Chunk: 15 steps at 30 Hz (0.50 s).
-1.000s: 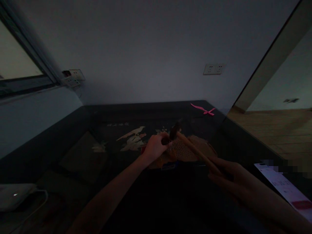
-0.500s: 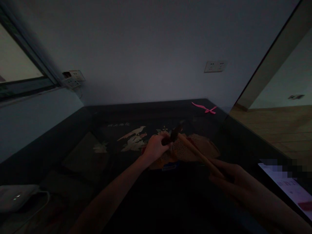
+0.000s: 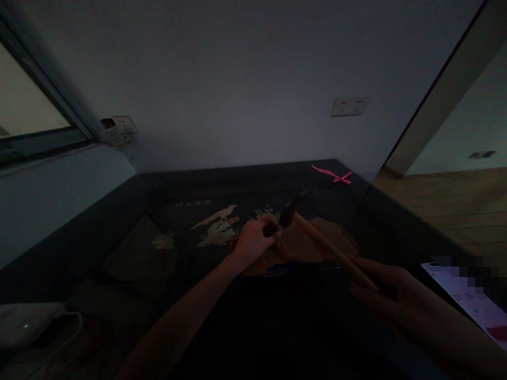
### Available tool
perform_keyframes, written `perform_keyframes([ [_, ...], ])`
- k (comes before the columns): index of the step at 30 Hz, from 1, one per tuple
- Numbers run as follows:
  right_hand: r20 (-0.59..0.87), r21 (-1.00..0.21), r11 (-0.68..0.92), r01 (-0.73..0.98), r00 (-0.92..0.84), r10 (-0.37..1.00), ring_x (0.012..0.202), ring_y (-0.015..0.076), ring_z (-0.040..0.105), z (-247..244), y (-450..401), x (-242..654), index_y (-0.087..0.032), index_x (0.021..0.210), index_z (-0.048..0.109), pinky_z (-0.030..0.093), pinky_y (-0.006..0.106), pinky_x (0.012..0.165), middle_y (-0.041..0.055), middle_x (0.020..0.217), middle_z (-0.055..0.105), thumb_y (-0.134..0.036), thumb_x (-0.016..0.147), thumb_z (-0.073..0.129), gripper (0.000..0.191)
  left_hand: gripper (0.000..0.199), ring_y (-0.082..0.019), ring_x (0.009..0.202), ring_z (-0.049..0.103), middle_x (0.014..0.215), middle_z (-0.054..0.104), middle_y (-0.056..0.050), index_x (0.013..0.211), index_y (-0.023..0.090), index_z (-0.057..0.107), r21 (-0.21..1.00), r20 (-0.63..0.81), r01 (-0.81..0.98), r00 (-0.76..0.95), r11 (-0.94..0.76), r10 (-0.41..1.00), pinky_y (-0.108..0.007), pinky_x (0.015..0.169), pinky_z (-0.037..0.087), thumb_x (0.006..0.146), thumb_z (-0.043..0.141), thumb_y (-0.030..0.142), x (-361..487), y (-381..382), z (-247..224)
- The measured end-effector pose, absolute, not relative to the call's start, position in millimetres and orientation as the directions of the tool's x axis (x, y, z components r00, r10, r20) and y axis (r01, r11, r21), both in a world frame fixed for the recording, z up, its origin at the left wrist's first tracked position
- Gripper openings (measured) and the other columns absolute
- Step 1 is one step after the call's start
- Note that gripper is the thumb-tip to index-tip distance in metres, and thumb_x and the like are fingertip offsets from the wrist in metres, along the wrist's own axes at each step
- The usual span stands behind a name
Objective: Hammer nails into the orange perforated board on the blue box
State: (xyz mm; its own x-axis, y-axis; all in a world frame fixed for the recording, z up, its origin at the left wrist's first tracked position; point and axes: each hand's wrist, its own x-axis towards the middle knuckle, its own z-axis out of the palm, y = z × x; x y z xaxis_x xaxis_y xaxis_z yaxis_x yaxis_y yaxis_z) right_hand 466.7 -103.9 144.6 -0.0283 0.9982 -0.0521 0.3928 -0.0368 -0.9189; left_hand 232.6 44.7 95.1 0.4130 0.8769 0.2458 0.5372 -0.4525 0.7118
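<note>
My right hand (image 3: 390,287) is closed round the wooden handle of a hammer-like tool (image 3: 332,250), whose dark head points up and to the left near my other hand. At the centre, the fingers of my left hand (image 3: 255,238) are closed on something dark and too dim to make out. Beneath both lies a brownish, speckled flat item (image 3: 303,244) with a blue patch at its front edge, on the dark table (image 3: 190,182).
A pink ribbon-like strip (image 3: 336,178) lies at the table's back right. A white device (image 3: 29,322) with a cable is at the left front, and a lit phone-like screen (image 3: 467,298) at the right. Sockets (image 3: 348,106) are on the wall behind.
My right hand and the tool have shifted slightly to the right, so the dark head stands a little farther from my left fingers. My left hand has barely moved.
</note>
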Motion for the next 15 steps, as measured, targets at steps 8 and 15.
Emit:
perform_keyframes([
  [8,-0.117,-0.882,-0.091,0.462,-0.027,0.993,0.061,0.0179,0.062,139.9,-102.5,466.3,-0.023,0.114,0.069,0.051,0.022,0.047,0.0032,0.072,0.068,-0.039,0.071,0.071,0.046,0.02,-0.02,0.083,0.066,0.09,0.071,-0.003,0.094,0.02,0.067,0.694,0.263,0.537,0.43,-0.479,0.864,-0.03,0.078,0.05,0.074,0.061,0.018,231.9,45.4,93.9],
  [15,-0.142,-0.894,-0.124,0.43,-0.008,0.99,0.046,0.013,0.054,150.7,-104.8,465.9,-0.024,0.112,0.07,0.042,0.019,0.035,0.0001,0.061,0.065,-0.04,0.069,0.072,0.046,0.012,-0.018,0.077,0.065,0.083,0.071,-0.002,0.086,0.02,0.067,0.731,0.266,0.497,0.425,-0.468,0.865,-0.028,0.073,0.05,0.077,0.059,0.022,232.9,46.2,91.9],
])
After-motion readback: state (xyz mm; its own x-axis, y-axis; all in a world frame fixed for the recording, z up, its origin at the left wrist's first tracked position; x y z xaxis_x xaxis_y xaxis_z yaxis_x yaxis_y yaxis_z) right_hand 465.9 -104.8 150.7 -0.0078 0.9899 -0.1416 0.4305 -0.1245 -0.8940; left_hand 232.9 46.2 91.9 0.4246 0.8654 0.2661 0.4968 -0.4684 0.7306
